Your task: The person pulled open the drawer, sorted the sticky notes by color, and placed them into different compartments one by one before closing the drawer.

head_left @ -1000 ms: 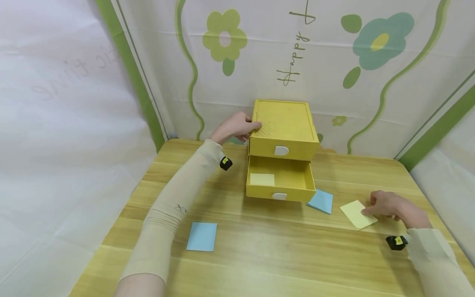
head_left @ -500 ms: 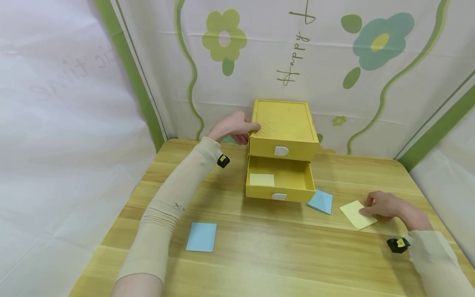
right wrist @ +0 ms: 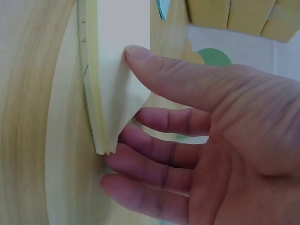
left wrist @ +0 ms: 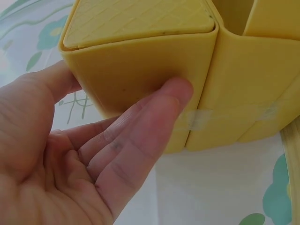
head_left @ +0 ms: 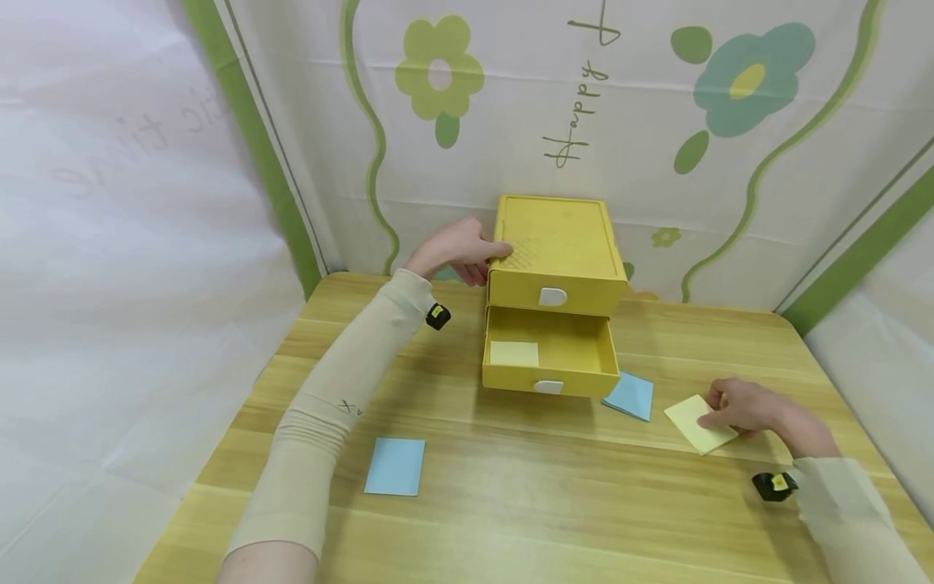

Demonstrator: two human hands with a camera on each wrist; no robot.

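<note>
In the head view, a yellow two-drawer box (head_left: 554, 235) stands at the table's back, its lower drawer (head_left: 576, 345) pulled out. A pale yellow note (head_left: 514, 354) lies inside that drawer. My left hand (head_left: 460, 246) rests on the box's upper left edge, thumb on top. In the left wrist view, its extended fingers (left wrist: 140, 126) touch the side wall. At the right, my right hand (head_left: 747, 408) pinches a pale yellow sticky note pad (head_left: 689, 418) at its edge. The right wrist view shows the thumb on the pad's face, its layered sheets bending, and the fingers at the underside.
Light blue notes (head_left: 631, 396) lie beside the drawer's right front corner. Another blue note (head_left: 395, 466) lies at the left of the wooden table (head_left: 511, 503). Behind the box hangs a white curtain (head_left: 511, 97) with printed flowers.
My right hand has shifted slightly left, its thumb further onto the yellow pad, and the pad has moved slightly left with it. The left wrist has shifted a little; that hand stays on the box.
</note>
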